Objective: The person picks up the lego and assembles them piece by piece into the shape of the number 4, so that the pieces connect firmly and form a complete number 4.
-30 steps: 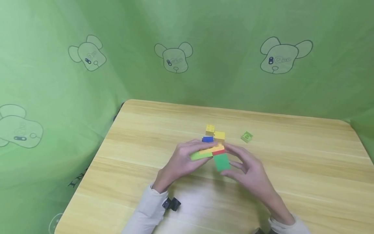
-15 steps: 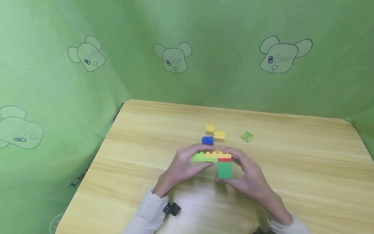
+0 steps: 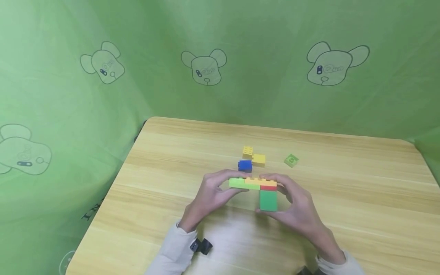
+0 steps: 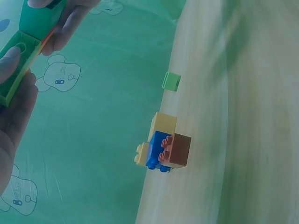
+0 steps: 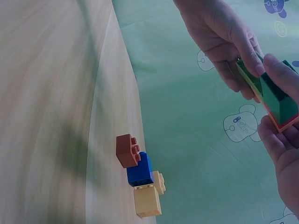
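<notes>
Both hands hold a joined piece of toy building bricks over the table. A lime green brick (image 3: pixel 237 183) forms its left end, and an orange brick (image 3: pixel 260 183) runs along the top. At the right, a thin red brick (image 3: pixel 268 188) sits above a green brick (image 3: pixel 268 201) that hangs down. My left hand (image 3: pixel 209 192) pinches the lime end, thumb below and fingers above. My right hand (image 3: pixel 296 204) grips the right end, its thumb under the green brick and fingers at the top. In the left wrist view, the lime brick's hollow underside (image 4: pixel 18 58) shows.
Beyond the hands on the wooden table (image 3: pixel 165 164) lie a blue brick (image 3: pixel 245 165), two yellow bricks (image 3: pixel 259 160) and a translucent light green brick (image 3: pixel 291 160). A reddish-brown brick (image 5: pixel 126 150) stands by the blue one, hidden in the head view. Green cloth (image 3: pixel 254 103) hangs behind.
The joined bricks have turned from slanted to level and shifted slightly right. My right thumb has moved under the green brick, closing its grip. The loose bricks have stayed put.
</notes>
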A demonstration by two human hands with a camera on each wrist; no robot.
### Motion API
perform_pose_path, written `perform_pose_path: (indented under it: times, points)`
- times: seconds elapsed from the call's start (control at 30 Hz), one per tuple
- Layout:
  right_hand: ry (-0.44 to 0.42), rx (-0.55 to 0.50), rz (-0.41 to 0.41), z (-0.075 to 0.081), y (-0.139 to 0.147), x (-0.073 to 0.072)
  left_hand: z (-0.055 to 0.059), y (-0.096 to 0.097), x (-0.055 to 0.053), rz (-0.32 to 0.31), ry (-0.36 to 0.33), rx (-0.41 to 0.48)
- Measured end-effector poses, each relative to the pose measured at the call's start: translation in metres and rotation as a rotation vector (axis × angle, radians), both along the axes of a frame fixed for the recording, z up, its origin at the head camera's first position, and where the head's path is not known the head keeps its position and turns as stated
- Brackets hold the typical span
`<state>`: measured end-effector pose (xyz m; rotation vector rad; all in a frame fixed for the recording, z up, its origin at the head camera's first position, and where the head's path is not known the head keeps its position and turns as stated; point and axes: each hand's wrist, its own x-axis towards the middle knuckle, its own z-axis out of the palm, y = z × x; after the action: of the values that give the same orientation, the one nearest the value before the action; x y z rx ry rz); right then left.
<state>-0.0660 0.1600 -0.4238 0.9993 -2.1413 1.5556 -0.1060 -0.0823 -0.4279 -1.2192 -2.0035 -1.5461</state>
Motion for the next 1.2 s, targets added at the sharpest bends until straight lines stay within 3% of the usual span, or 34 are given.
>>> perform_pose_path:
  times: [0.1, 0.3, 0.4, 0.53, 0.7, 0.93, 1.2]
  points:
    - [0.001, -0.015, 0.012, -0.001, 0.000, 0.000, 0.000, 0.001, 0.002, -0.031, -0.106, 0.011]
    - [-0.061, -0.035, 0.041, -0.002, 0.000, 0.002, 0.002, 0.000, 0.009, -0.114, -0.503, 0.084]
    - [-0.074, -0.042, 0.032, -0.002, 0.000, 0.002, 0.003, 0.001, 0.011, -0.144, -0.603, 0.111]
    - [-0.082, -0.037, 0.009, -0.001, -0.001, 0.002, 0.003, 0.003, 0.012, -0.148, -0.668, 0.117]
    - [-0.080, -0.041, 0.005, -0.001, -0.002, 0.002, 0.003, 0.005, 0.012, -0.131, -0.702, 0.131]
    - [-0.006, -0.073, -0.008, -0.002, -0.006, 0.000, -0.002, 0.014, 0.013, -0.232, -0.769, 0.330]
    - [0.076, -0.030, -0.058, -0.004, -0.011, -0.006, -0.005, 0.021, 0.016, -0.241, -0.944, 0.448]
